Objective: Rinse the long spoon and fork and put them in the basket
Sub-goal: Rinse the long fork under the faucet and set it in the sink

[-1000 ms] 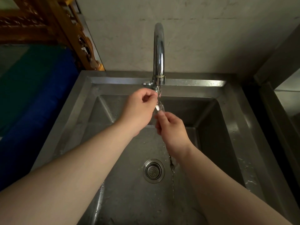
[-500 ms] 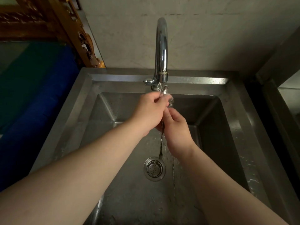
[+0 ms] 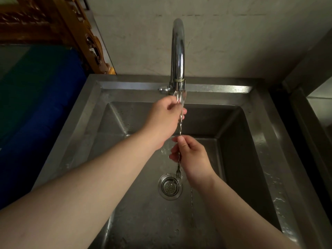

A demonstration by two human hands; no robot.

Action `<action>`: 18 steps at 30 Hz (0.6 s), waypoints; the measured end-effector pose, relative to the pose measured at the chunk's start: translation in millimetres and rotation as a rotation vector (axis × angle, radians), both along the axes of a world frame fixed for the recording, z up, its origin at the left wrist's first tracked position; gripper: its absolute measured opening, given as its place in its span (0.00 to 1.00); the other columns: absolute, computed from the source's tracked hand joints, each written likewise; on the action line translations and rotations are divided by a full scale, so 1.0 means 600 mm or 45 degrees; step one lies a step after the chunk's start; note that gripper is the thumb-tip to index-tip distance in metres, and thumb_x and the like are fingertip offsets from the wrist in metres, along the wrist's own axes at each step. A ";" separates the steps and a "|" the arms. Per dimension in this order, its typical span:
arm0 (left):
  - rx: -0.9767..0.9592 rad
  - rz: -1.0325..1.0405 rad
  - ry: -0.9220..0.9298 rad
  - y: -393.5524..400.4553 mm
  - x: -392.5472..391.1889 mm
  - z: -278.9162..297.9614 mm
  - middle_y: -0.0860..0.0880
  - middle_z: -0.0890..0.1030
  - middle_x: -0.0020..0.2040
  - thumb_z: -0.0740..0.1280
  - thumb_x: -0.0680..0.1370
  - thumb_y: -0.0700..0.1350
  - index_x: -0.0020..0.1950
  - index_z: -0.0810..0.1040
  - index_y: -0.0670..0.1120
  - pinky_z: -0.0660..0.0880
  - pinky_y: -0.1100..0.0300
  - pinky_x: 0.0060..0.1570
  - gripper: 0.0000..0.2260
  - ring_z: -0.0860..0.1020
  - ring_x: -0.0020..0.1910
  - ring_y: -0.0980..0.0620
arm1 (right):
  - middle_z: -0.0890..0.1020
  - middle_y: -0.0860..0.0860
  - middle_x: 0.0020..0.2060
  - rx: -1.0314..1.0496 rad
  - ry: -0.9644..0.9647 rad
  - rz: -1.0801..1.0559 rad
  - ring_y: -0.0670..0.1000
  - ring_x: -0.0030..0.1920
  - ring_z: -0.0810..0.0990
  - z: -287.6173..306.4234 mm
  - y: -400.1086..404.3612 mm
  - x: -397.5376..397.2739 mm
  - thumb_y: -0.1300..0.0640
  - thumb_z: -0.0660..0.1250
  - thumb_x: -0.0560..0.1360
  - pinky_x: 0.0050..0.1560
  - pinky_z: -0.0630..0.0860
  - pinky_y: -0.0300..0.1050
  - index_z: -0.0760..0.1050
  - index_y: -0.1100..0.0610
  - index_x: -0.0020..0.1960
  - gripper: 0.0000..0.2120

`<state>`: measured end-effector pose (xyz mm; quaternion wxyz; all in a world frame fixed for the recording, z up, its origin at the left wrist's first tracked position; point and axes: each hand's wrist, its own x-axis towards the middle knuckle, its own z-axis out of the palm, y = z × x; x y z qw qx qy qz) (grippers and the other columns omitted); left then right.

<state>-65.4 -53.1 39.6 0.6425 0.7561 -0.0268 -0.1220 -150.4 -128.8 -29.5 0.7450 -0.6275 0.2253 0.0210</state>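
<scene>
I held the long spoon (image 3: 180, 121) upright under the tap (image 3: 177, 56), its bowl at the top, right below the spout and blurred by the running water (image 3: 180, 105). The thin twisted handle ran straight down from the spout into my right hand (image 3: 192, 159). There my thumb and forefinger pinched the handle just below its middle, and the other fingers curled loosely round the lower part. Below that hand a forked end showed, the fork (image 3: 178, 170), hanging just above the drain (image 3: 169, 186); whether it was a separate piece or the spoon's other end I could not tell.

My left hand (image 3: 165, 121) was up by the spout, to the left of the stream. Its fingertips were drawn together near the bowl of the spoon, in the water, though the blur hid whether they truly gripped it.

Both hands were over the basin of the steel sink (image 3: 255, 141), with the tap standing at the middle of its back rim. Drops of water lay on the rim to the right of the tap. Behind the tap rose a pale wall (image 3: 233, 42). To the left of the tap, beyond the sink's edge, stood carved wooden furniture (image 3: 77, 33) and something blue (image 3: 36, 114).
</scene>
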 end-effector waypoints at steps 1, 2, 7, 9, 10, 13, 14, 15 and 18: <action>0.004 -0.041 0.035 0.001 -0.004 -0.006 0.51 0.83 0.42 0.64 0.78 0.41 0.47 0.80 0.53 0.73 0.63 0.39 0.08 0.78 0.38 0.57 | 0.78 0.48 0.30 0.022 -0.007 0.002 0.44 0.30 0.79 -0.001 -0.001 0.002 0.57 0.60 0.83 0.37 0.80 0.38 0.81 0.55 0.46 0.12; 0.017 -0.078 0.057 0.001 -0.008 -0.011 0.52 0.82 0.41 0.66 0.77 0.39 0.47 0.80 0.52 0.73 0.62 0.40 0.08 0.78 0.38 0.57 | 0.78 0.48 0.30 0.033 -0.011 0.010 0.44 0.30 0.80 -0.003 -0.002 0.002 0.57 0.61 0.83 0.38 0.81 0.39 0.81 0.55 0.46 0.12; -0.022 0.043 0.063 0.010 -0.004 -0.010 0.49 0.83 0.40 0.66 0.78 0.42 0.45 0.81 0.51 0.74 0.60 0.39 0.06 0.79 0.38 0.54 | 0.80 0.48 0.32 -0.166 0.058 0.119 0.47 0.33 0.83 -0.031 -0.013 -0.025 0.56 0.61 0.82 0.40 0.79 0.40 0.81 0.51 0.46 0.11; -0.138 0.145 0.104 0.012 0.007 -0.002 0.50 0.83 0.39 0.66 0.79 0.41 0.46 0.80 0.49 0.74 0.64 0.35 0.05 0.78 0.35 0.56 | 0.80 0.49 0.32 -0.219 0.095 0.135 0.47 0.33 0.83 -0.045 -0.017 -0.043 0.58 0.62 0.82 0.42 0.80 0.44 0.81 0.52 0.45 0.11; -0.193 0.200 0.128 0.013 0.011 0.002 0.51 0.82 0.39 0.66 0.79 0.42 0.47 0.80 0.48 0.74 0.66 0.33 0.04 0.78 0.35 0.57 | 0.80 0.50 0.32 -0.209 0.110 0.119 0.47 0.32 0.83 -0.049 -0.019 -0.050 0.59 0.62 0.82 0.41 0.80 0.44 0.81 0.53 0.45 0.11; -0.364 0.401 0.238 0.021 0.021 0.007 0.51 0.82 0.38 0.66 0.79 0.41 0.47 0.79 0.47 0.78 0.66 0.35 0.03 0.80 0.35 0.57 | 0.81 0.50 0.31 -0.187 0.104 0.009 0.47 0.30 0.82 -0.052 -0.033 -0.062 0.59 0.64 0.81 0.36 0.79 0.43 0.81 0.54 0.45 0.09; -0.428 0.464 0.274 0.025 0.024 0.006 0.50 0.82 0.38 0.66 0.79 0.40 0.46 0.79 0.47 0.79 0.65 0.37 0.04 0.80 0.36 0.56 | 0.82 0.50 0.30 -0.163 0.085 -0.042 0.47 0.30 0.82 -0.047 -0.039 -0.061 0.59 0.65 0.80 0.36 0.80 0.43 0.81 0.55 0.45 0.08; -0.475 0.524 0.306 0.030 0.026 0.004 0.49 0.82 0.39 0.66 0.79 0.40 0.47 0.79 0.46 0.79 0.63 0.40 0.03 0.80 0.36 0.54 | 0.83 0.49 0.29 -0.136 0.066 -0.091 0.47 0.30 0.82 -0.041 -0.045 -0.057 0.59 0.66 0.80 0.35 0.80 0.42 0.81 0.56 0.45 0.07; -0.543 0.704 0.401 0.044 0.034 -0.010 0.48 0.83 0.40 0.65 0.79 0.38 0.48 0.78 0.43 0.80 0.60 0.45 0.03 0.82 0.38 0.53 | 0.83 0.50 0.29 0.033 0.010 -0.230 0.47 0.30 0.83 -0.008 -0.060 -0.031 0.60 0.67 0.79 0.33 0.80 0.38 0.80 0.58 0.43 0.07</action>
